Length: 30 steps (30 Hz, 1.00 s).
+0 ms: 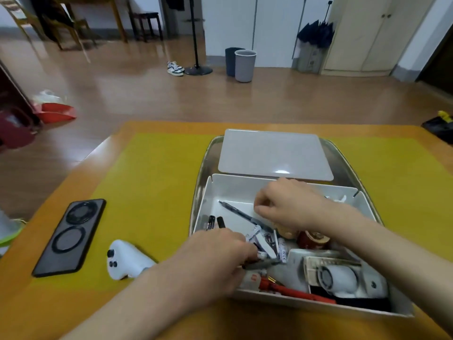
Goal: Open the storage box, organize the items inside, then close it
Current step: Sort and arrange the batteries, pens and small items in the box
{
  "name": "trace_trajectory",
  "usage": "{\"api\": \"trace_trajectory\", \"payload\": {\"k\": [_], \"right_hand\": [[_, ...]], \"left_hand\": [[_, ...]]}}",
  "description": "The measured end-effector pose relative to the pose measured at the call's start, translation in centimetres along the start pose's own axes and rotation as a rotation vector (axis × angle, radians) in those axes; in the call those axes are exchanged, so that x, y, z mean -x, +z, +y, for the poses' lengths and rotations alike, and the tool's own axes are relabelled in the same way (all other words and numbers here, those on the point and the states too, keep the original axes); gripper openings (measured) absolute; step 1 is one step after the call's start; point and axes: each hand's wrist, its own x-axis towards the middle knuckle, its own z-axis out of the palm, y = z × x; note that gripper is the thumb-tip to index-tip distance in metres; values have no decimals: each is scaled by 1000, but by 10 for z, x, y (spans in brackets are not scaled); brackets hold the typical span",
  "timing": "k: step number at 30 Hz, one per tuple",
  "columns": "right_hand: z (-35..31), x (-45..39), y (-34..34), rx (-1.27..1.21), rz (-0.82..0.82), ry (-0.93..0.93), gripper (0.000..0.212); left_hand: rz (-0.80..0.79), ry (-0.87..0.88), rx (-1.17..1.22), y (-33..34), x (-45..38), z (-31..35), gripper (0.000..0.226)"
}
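Storage box (235, 187) open, lid (274, 153) behind it. My left hand (220, 253) grips a grey pen (263, 264). My right hand (286, 204), fingers curled, over black pen (241, 213); its grip unclear.

Two bare forearms enter from the bottom edge, no sleeves showing anywhere along them. The left hand (218, 251) and right hand (286, 204) wear no gloves, rings, watch or bracelet at the wrists. The fingernails that show are short and unpainted.
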Motion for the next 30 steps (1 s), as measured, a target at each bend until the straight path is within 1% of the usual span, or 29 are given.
{"api": "trace_trajectory", "payload": {"k": [2, 4, 5, 6, 8, 9, 11, 12, 15, 16, 17, 19, 20, 21, 24, 27, 30], "right_hand": [[-10, -21, 8, 105, -92, -14, 20], [-20, -37, 19, 221, -131, -33, 18], [-24, -42, 24, 272, -135, -40, 17], [-26, -46, 29, 300, -135, -41, 19], [-25, -47, 35, 304, -133, -16, 25], [-24, -45, 33, 292, -114, -5, 24], [-21, -35, 20, 236, -28, 7, 16], [-18, -27, 11, 168, 24, 22, 14], [-10, 13, -19, -199, 143, 94, 10], [-9, 29, -27, -280, 132, 100, 10], [-7, 45, -32, -323, 77, 99, 11], [-7, 73, -36, -391, -99, 113, 17], [-6, 84, -33, -389, -179, 126, 20], [-5, 93, -27, -335, -231, 128, 22], [-12, 104, -8, -84, -255, 58, 26], [-17, 105, 1, -42, -255, -39, 27], [-13, 106, 6, -1, -260, -118, 25]], "left_hand": [[33, 40, 33, 4, 9, 3, 24], [51, 56, 71, 7, 11, 2, 27], [34, 59, 101, 8, 11, 2, 26], [4, 60, 131, 10, 12, 1, 24], [-50, 52, 172, 15, 14, -3, 19], [-61, 48, 180, 18, 14, -6, 18], [-66, 50, 184, 21, 15, -10, 17], [-69, 55, 185, 21, 14, -11, 17], [-69, 72, 197, 19, 12, -17, 22], [-69, 79, 216, 16, 11, -19, 23], [-69, 83, 247, 12, 11, -22, 22], [-60, 76, 335, 1, 9, -29, 22], [-49, 71, 368, -4, 8, -32, 22], [-27, 67, 376, -9, 7, -35, 22], [64, 28, 276, -19, 1, -46, 18], [42, -11, 123, -19, -11, -50, 18], [-5, -6, 33, -11, -26, -46, 18]]}}
